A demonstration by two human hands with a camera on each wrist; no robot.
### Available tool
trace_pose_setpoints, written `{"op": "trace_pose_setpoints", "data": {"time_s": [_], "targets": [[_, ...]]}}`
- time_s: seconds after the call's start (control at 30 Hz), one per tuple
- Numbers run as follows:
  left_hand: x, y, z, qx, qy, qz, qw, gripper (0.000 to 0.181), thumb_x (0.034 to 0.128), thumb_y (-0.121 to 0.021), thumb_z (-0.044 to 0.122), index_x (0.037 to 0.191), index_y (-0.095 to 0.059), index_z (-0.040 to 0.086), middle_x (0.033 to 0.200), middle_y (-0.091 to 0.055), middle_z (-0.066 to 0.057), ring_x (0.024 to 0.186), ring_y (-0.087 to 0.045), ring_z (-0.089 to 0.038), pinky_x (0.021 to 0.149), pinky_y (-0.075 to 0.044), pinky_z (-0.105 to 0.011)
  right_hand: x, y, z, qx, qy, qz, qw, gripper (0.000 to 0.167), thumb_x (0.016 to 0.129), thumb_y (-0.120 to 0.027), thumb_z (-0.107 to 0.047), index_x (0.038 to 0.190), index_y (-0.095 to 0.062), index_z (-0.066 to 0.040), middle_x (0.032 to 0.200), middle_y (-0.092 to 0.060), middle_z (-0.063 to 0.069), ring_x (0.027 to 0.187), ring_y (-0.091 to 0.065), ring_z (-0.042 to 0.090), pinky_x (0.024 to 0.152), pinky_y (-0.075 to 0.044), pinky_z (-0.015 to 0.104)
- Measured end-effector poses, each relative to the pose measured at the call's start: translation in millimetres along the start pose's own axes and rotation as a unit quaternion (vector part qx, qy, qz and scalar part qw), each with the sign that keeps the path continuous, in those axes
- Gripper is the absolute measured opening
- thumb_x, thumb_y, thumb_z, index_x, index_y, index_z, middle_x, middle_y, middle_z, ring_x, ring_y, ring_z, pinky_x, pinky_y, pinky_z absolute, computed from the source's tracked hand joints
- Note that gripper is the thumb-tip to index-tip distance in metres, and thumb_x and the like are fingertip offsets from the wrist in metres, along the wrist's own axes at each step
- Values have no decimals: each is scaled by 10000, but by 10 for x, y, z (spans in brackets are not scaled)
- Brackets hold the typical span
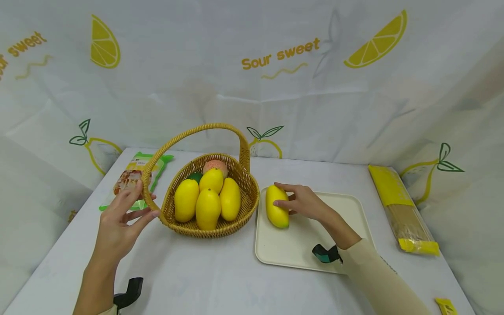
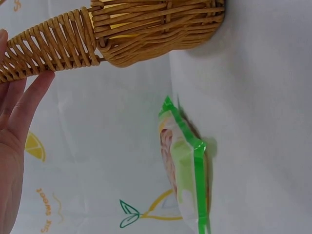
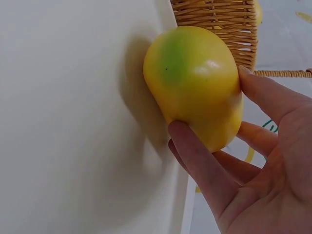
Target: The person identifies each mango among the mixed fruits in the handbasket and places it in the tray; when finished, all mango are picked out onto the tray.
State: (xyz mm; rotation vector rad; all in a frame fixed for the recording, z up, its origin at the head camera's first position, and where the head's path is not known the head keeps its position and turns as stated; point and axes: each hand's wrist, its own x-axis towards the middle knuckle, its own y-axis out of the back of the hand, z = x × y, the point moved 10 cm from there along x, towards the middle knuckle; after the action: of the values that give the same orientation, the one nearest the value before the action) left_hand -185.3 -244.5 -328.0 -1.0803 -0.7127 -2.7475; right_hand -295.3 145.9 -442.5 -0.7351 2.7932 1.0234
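Note:
A wicker basket (image 1: 212, 234) holds several yellow mangoes (image 1: 208, 209), a round pinkish fruit (image 1: 215, 166) and something green, mostly hidden. My left hand (image 1: 118, 223) holds the left side of the basket's arched handle (image 2: 46, 44) between thumb and fingers. Over the left part of a cream tray (image 1: 311, 251), my right hand (image 1: 305, 202) grips a single yellow mango (image 1: 277, 208) by its sides. In the right wrist view this mango (image 3: 195, 83) shows a green patch at one end and casts a shadow on the tray; whether it touches the tray I cannot tell.
Behind the left hand lies a green-edged food packet (image 1: 131, 175). To the right of the tray is a yellow pack of noodles (image 1: 403, 212). A small yellow wrapper (image 1: 446, 306) lies at the front right. A lemon-printed cloth (image 1: 197, 87) hangs behind the table.

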Motion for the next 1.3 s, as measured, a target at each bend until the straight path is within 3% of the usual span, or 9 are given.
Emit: {"op": "trace_pose_setpoints", "data": {"time_s": [0.13, 0.37, 0.47, 0.73, 0.9, 1.03, 1.17, 1.3], "targets": [[0, -3, -4, -68, -96, 49, 9999, 786, 798, -758, 229, 1481, -463, -24, 1206, -599, 173, 1110, -627, 70, 848, -549, -38, -4, -1, -9, -36, -3, 1, 10000, 682, 974, -706, -303, 1559, -421, -102, 1541, -478, 249, 1106, -716, 316, 774, -683, 379], [-2, 0, -6, 62, 74, -45, 9999, 787, 800, -753, 222, 1495, -458, 0, 1210, -582, 214, 1112, -620, 87, 837, -559, -48, 0, -20, -18, 23, -28, -38, 10000, 693, 978, -699, -308, 1567, -404, -94, 1552, -468, 240, 1108, -710, 310, 792, -682, 389], [-11, 12, -2, 26, -45, 26, 10000, 785, 800, -753, 236, 1484, -466, -21, 1229, -584, 195, 1112, -619, 84, 843, -551, -38, 3, -34, -23, 58, -12, -42, 10000, 697, 980, -695, -317, 1569, -399, -91, 1548, -474, 237, 1108, -710, 300, 800, -681, 387], [-3, 6, -11, 41, -46, 93, 9999, 787, 751, -802, 27, 1470, -487, -25, 1246, -584, 182, 1085, -627, 89, 842, -544, -29, -15, -36, -38, -79, 101, 28, 9999, 671, 1003, -657, -314, 1572, -388, -81, 1518, -498, 243, 1086, -700, 285, 788, -682, 376], [7, 6, -18, 151, 55, 94, 9998, 841, 704, -806, -110, 1476, -488, -8, 1251, -582, 196, 1086, -624, 94, 838, -544, -27, -5, 7, -43, -658, 113, 192, 9976, 698, 992, -639, -406, 1576, -390, -116, 1501, -543, 182, 1077, -684, 275, 826, -657, 364], [13, 6, -20, 200, 76, 97, 9997, 882, 674, -799, -181, 1479, -486, -1, 1258, -579, 202, 1089, -621, 95, 836, -543, -25, -10, 94, -84, -1284, 91, 412, 9908, 766, 961, -625, -508, 1586, -376, -143, 1536, -528, 147, 1206, -641, 331, 965, -606, 475], [13, 10, -19, 188, 71, 100, 9997, 889, 668, -801, -188, 1478, -486, -3, 1239, -582, 201, 1086, -622, 95, 831, -544, -24, -19, 186, -171, -1676, 204, 614, 9837, 800, 949, -624, -550, 1593, -361, -156, 1564, -468, 189, 1275, -600, 376, 1015, -566, 588], [7, 7, -24, 163, 60, 73, 9998, 838, 716, -809, -84, 1482, -482, 2, 1214, -582, 206, 1081, -622, 105, 833, -542, -21, -41, 267, -295, -1799, 396, 843, 9793, 811, 929, -667, -544, 1594, -365, -193, 1574, -444, 191, 1302, -576, 394, 1036, -542, 622]]}}
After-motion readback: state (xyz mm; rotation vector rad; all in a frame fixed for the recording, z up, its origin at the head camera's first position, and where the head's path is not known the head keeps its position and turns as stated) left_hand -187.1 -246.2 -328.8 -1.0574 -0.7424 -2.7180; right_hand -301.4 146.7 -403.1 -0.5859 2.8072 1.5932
